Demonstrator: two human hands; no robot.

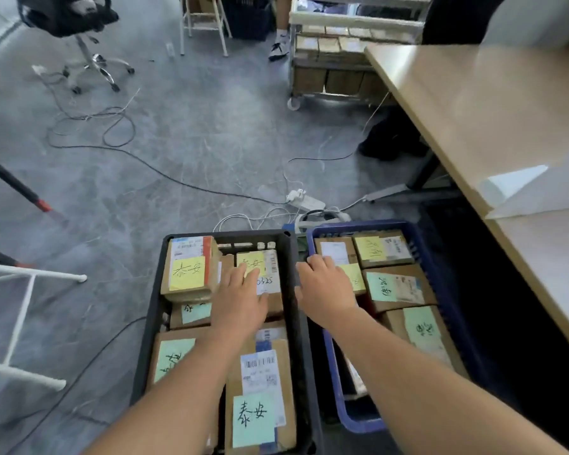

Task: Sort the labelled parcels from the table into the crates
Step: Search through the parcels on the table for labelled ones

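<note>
Near parcel (260, 399): brown box w/ green note, front of black crate (151, 323).
Left hand (240, 300): fingers straight, flat on a parcel w/ yellow note (268, 269) mid black crate; grips nothing.
Right hand (322, 284): fingers bent over the near edge of a box (335, 252) at far-left of blue crate (352, 418); looks like a hold, not certain.
Black crate: on floor, left of blue crate, sides touching; full of labelled boxes.
Blue crate: boxes w/ yellow and green notes.
Counter (473, 103): right, bare wood top.
Far: power strip (304, 200) + cables on floor; office chair (79, 37); cart of boxes (329, 60).
</note>
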